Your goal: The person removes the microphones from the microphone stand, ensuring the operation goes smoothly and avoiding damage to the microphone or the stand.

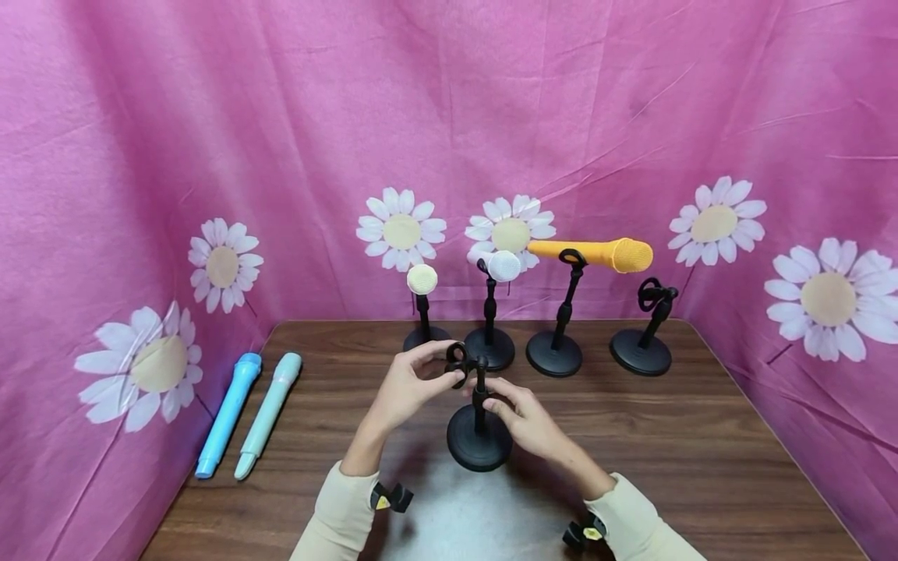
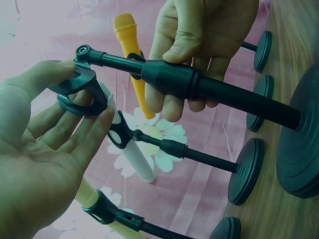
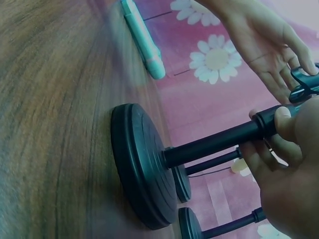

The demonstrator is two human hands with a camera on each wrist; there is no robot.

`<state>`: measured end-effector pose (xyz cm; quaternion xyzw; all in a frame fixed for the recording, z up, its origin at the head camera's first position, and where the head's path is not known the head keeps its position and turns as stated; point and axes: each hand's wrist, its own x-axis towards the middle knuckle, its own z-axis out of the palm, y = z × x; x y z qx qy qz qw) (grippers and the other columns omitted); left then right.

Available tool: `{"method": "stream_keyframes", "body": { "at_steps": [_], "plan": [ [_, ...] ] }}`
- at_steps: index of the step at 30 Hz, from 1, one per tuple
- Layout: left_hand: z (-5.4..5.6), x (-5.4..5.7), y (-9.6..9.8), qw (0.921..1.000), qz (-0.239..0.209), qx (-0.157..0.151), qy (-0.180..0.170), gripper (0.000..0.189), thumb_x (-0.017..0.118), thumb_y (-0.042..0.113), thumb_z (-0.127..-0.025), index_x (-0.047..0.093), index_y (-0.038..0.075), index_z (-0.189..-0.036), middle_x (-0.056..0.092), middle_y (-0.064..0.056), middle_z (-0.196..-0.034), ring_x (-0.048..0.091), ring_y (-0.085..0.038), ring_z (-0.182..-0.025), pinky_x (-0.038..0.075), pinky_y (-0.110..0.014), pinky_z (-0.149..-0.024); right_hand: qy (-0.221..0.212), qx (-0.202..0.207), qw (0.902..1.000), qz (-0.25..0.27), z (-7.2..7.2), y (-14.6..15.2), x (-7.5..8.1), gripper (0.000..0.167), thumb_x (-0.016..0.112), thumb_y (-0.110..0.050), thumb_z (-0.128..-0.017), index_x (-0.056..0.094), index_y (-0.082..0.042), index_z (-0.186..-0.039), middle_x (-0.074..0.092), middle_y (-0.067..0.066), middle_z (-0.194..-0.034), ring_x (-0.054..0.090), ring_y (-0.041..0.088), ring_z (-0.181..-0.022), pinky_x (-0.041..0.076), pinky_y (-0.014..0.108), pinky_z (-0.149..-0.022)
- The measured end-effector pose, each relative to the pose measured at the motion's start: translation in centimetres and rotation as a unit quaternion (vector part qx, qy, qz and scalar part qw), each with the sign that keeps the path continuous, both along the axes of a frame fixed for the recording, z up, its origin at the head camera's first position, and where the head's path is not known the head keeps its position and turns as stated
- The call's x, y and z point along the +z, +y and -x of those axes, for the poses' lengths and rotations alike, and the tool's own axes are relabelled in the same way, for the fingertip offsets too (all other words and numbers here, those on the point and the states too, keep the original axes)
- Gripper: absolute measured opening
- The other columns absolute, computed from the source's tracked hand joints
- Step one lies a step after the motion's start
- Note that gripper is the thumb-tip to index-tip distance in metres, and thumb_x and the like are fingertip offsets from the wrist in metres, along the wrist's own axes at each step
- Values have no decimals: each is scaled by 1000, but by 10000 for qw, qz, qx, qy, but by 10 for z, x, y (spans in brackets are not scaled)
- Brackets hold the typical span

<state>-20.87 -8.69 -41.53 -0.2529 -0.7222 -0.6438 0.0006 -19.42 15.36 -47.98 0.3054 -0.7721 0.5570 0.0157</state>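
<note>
A black microphone stand (image 1: 480, 447) with a round base stands upright on the wooden table in front of the person. My left hand (image 1: 407, 392) pinches the stand's black clip (image 2: 79, 85) between thumb and fingers, as the left wrist view shows. The clip holds no microphone. My right hand (image 1: 528, 421) grips the pole at its thicker collar (image 2: 167, 77), thumb on one side and fingers behind. In the right wrist view, the round base (image 3: 142, 167) sits at the tabletop, below the right hand.
Behind stand a cream microphone (image 1: 422, 279), a white microphone (image 1: 503, 266) and a yellow microphone (image 1: 589, 253) in black stands. A bare stand (image 1: 641, 352) is at the back right. A blue microphone (image 1: 229, 415) and a pale green microphone (image 1: 269, 415) lie at left. Pink curtains (image 1: 449, 117) enclose the table.
</note>
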Motion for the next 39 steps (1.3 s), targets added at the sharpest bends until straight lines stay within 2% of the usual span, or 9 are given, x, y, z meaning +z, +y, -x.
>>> {"method": "stream_keyframes", "body": {
  "at_steps": [3, 6, 11, 14, 18, 24, 28, 33, 39],
  "plan": [
    [0, 0, 0, 10000, -25, -28, -43, 44, 79, 5, -96, 68, 2, -138, 73, -19, -126, 73, -30, -118, 59, -53, -103, -101, 96, 9998, -142, 0, 2, 1, 37, 57, -11, -109, 64, -14, -145, 74, 7, -135, 64, 17, -132, 49, 21, -110],
    [-1, 0, 0, 10000, -18, -16, -68, 45, 79, 6, -96, 67, 1, -139, 73, -18, -127, 71, -36, -120, 58, -52, -104, -252, 202, 9995, -72, 0, 3, 3, 41, 57, -10, -109, 59, -9, -150, 70, 13, -141, 63, 23, -135, 49, 20, -111],
    [-3, 1, 0, 9999, -69, -38, -75, 43, 79, 7, -96, 69, 6, -138, 73, -17, -126, 72, -30, -119, 62, -37, -98, -233, -101, 9997, 49, -4, 1, 4, 52, 71, -10, -103, 55, -10, -153, 65, 18, -147, 62, 18, -135, 53, 32, -112],
    [-4, 1, 1, 9999, -103, -47, -82, 43, 79, 6, -96, 69, 5, -138, 72, -18, -124, 72, -25, -116, 61, -29, -96, -125, -720, 9973, -17, -7, -2, 3, 51, 81, -16, -96, 60, -18, -143, 70, 10, -137, 63, 9, -126, 55, 39, -108],
    [-4, 0, 1, 10000, -16, 12, -28, 45, 80, 7, -95, 68, 4, -139, 72, -19, -125, 71, -19, -115, 59, -29, -99, 57, -1344, 9909, 26, -11, -8, 0, 48, 90, -22, -87, 60, -17, -124, 69, 3, -114, 67, 11, -102, 60, 38, -90],
    [-3, 0, 0, 10000, 10, 21, 23, 44, 79, 8, -96, 68, 6, -139, 69, -27, -129, 69, -32, -119, 59, -33, -101, 159, -1637, 9863, 103, -11, -15, -3, 50, 94, -19, -81, 58, -12, -115, 65, 2, -102, 66, 11, -87, 61, 30, -75],
    [-3, 1, 1, 10000, 25, -2, -13, 44, 79, 9, -97, 69, 8, -139, 69, -26, -129, 69, -33, -120, 59, -25, -98, 159, -1690, 9853, 191, -10, -14, -4, 39, 90, -16, -86, 61, -12, -113, 67, 5, -103, 67, 9, -87, 62, 29, -74],
    [-3, 2, 1, 10000, 64, 13, -24, 45, 79, 9, -96, 67, 3, -140, 71, -21, -127, 69, -30, -119, 58, -26, -100, 278, -1528, 9877, 171, -8, -11, -6, 27, 85, -11, -92, 71, -14, -116, 71, 4, -106, 68, 9, -90, 62, 34, -77],
    [-2, 2, 1, 10000, 24, 2, 2, 45, 79, 6, -96, 68, 3, -139, 73, -19, -125, 70, -35, -119, 60, -35, -100, 642, -1198, 9906, 159, -8, -9, -7, 35, 73, 4, -95, 76, -15, -125, 76, 4, -116, 68, 14, -98, 60, 32, -86]
  ]
}}
